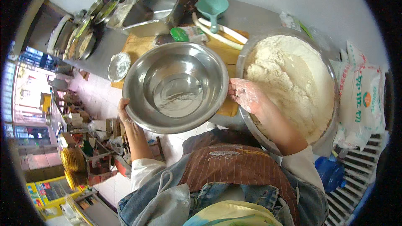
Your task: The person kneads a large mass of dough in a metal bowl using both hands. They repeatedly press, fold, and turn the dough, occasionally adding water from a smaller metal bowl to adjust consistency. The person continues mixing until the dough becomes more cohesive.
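Note:
Between my hands is a wide stainless steel bowl (179,88), tilted so its inside faces me. A little clear liquid or a wet sheen seems to lie at its bottom. My left hand (125,113) grips the bowl's rim at the lower left, its fingers partly hidden behind the metal. On the other side my right hand (246,95), dusted with flour, holds the rim. My right forearm crosses over the edge of a large metal basin (335,84). Heaped inside that basin is flour (289,78), partly clumped, with a damp-looking hollow near the middle.
A wooden board (230,108) lies under the bowl. Behind it are a teal ladle (213,6), a white curved strip (220,39), a green-and-white packet (188,34) and a rectangular steel pan (152,15). A small foil-like dish (119,66) sits left; a printed sack (361,100) stands right.

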Demonstrator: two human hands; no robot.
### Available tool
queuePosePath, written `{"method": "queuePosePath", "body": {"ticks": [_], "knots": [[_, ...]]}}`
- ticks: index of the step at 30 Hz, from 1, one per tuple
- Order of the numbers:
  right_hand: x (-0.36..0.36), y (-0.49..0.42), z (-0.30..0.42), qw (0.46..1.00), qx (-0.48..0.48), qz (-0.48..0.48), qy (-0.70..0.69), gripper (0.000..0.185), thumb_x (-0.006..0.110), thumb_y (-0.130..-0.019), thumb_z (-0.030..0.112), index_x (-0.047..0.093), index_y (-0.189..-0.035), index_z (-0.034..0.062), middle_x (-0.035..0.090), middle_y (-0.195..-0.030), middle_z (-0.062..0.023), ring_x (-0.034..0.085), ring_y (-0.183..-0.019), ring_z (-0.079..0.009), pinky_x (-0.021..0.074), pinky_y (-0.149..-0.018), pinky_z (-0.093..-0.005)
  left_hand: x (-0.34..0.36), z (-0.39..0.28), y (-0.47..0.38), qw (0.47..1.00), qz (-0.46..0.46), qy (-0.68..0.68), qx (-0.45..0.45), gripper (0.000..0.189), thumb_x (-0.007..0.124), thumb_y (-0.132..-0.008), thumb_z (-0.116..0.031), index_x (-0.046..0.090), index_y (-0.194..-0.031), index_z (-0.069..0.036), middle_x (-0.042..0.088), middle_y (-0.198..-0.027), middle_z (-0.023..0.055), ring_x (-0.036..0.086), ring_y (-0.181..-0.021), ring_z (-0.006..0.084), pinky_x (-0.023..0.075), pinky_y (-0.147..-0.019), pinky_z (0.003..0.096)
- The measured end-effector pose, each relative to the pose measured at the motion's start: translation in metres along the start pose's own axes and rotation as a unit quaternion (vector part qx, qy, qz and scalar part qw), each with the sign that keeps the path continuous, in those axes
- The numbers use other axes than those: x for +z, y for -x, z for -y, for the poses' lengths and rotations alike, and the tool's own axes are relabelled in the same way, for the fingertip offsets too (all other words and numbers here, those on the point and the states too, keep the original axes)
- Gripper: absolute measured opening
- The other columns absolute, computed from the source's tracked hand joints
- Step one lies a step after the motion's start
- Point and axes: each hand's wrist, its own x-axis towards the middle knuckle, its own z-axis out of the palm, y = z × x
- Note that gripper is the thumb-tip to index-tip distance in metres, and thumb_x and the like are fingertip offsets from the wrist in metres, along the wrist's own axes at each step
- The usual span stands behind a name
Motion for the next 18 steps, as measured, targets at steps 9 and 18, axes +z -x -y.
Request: {"method": "queuePosePath", "body": {"ticks": [9,18], "knots": [[0.027,-0.063,-0.027,0.989,0.022,-0.122,0.087,0.011,0.062,-0.093,0.025,0.065,-0.088,0.0163,0.066,-0.08,0.0029,0.058,-0.074,-0.0109,0.0418,-0.07,-0.0279,-0.041,0.029,-0.041,0.994,-0.11,0.013,0.004,0.033,0.058,-0.075,-0.017,0.062,-0.104,-0.001,0.065,-0.102,0.0138,0.062,-0.088,0.0319,0.0524,-0.084,0.0432],[0.039,-0.033,-0.017,0.983,-0.074,-0.165,0.033,0.025,0.061,-0.093,0.022,0.063,-0.113,0.0067,0.068,-0.099,-0.0045,0.061,-0.089,-0.0155,0.0461,-0.08,-0.0312,-0.053,0.055,-0.102,0.993,0.097,0.055,-0.032,0.044,0.056,-0.075,-0.02,0.061,-0.113,0.0,0.064,-0.106,0.0159,0.063,-0.096,0.0329,0.0533,-0.086,0.0444]]}}
